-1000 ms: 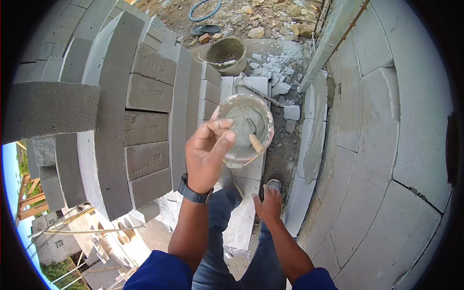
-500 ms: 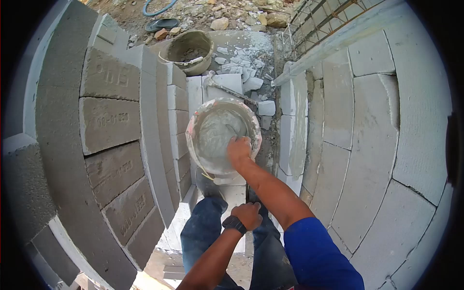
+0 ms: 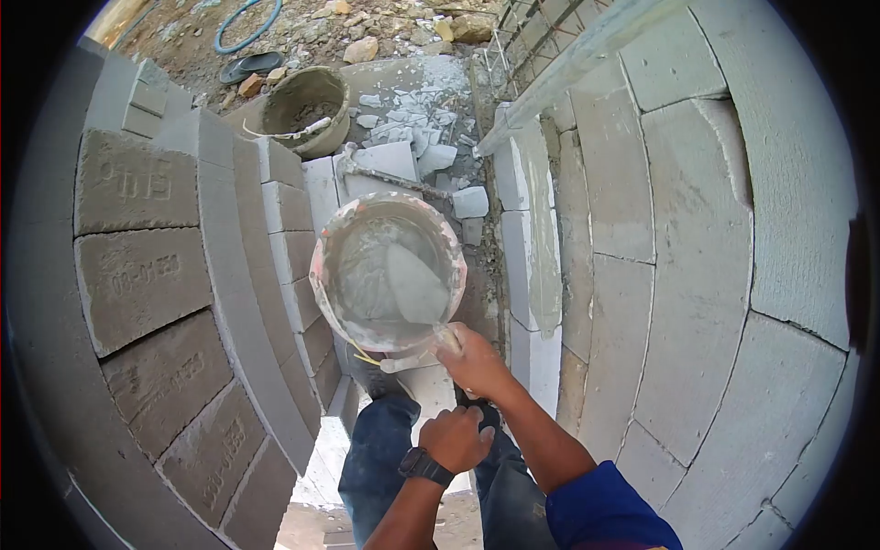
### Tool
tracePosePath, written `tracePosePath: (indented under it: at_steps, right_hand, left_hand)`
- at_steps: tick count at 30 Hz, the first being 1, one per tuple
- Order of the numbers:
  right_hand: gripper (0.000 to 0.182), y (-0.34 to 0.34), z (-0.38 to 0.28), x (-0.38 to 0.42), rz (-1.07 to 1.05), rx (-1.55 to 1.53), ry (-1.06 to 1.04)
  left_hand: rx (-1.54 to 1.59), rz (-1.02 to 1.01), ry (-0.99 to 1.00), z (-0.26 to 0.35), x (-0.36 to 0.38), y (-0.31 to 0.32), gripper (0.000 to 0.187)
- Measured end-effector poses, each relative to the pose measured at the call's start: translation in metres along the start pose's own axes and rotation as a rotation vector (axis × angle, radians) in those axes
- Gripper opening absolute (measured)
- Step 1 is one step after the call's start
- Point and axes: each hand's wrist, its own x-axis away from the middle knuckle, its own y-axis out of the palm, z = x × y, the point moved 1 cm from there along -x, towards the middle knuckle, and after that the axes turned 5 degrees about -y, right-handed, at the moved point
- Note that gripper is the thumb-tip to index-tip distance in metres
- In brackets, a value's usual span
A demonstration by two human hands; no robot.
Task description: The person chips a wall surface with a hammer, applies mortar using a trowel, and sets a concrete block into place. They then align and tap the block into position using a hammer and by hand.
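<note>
Nearest you: your left hand (image 3: 456,440), watch (image 3: 426,467) on its wrist, is over your jeans (image 3: 380,449), fingers loosely curled; nothing visible in them, palm side hidden. Your right hand (image 3: 474,361) is closed around the trowel (image 3: 414,284) handle at the near right rim of the mortar bucket (image 3: 323,275). Trowel blade is inside the rim, over the wet grey mortar (image 3: 360,270); can't tell how deep it sits. Bucket is upright, rim crusted, pale blocks (image 3: 388,159) showing just past it. Surface there is dusty.

Just beyond, a hammer-like tool (image 3: 394,177) lies across those blocks, its handle end near a small white chunk (image 3: 470,202).

You're in a narrow aisle. Left: stacked grey blocks (image 3: 142,275), some with stamped numbers. Right: a low row of pale blocks (image 3: 518,266) with mortar smeared along it, then a tall block wall (image 3: 687,275) with thin joints, one block chipped near its upper edge.

Farther out: second bucket (image 3: 332,137) with grey stuff inside, white broken pieces (image 3: 412,124) scattered beside it. Past that, a dark sandal (image 3: 252,66), blue hose (image 3: 223,37) and stony ground (image 3: 385,23); rebar (image 3: 532,46) far right.
</note>
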Motion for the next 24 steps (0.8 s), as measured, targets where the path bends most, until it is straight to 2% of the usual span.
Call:
tracePosePath:
  at_steps: [1, 3, 4, 5, 8, 12, 16, 18, 24]
  right_hand:
    - [0.048, 0.014, 0.041, -0.007, 0.036, -0.122, -0.145]
    - [0.049, 0.009, 0.054, 0.003, 0.05, -0.18, -0.19]
    - [0.05, 0.003, 0.056, 0.007, 0.052, -0.213, -0.208]
    - [0.049, -0.009, 0.062, 0.016, 0.009, -0.322, -0.109]
    - [0.048, -0.044, 0.086, 0.026, 0.163, -0.512, -0.197]
    - [0.052, -0.118, 0.095, 0.015, 0.419, -0.389, -0.225]
    - [0.055, -0.185, 0.103, -0.047, 0.623, -0.129, -0.302]
    - [0.056, -0.217, 0.084, -0.075, 0.619, -0.022, -0.236]
    - [0.056, -0.256, 0.048, -0.163, 0.754, 0.239, -0.281]
  left_hand:
    - [-0.049, -0.082, 0.004, 0.008, 0.002, 0.005, 0.037]
    - [-0.131, -0.161, 0.015, 0.027, 0.001, 0.012, 0.031]
    - [-0.117, -0.103, 0.05, 0.031, 0.0, 0.021, 0.028]
    - [-0.101, -0.048, 0.08, 0.032, 0.001, 0.03, 0.026]
    - [-0.044, 0.002, 0.099, 0.041, 0.0, 0.033, 0.025]
    - [0.074, 0.049, 0.131, 0.043, -0.009, 0.036, 0.029]
    - [0.128, 0.072, 0.144, 0.043, -0.021, 0.038, 0.033]
    - [0.12, 0.056, 0.145, 0.044, -0.024, 0.038, 0.035]
    - [0.136, 0.048, 0.165, 0.045, -0.033, 0.034, 0.04]
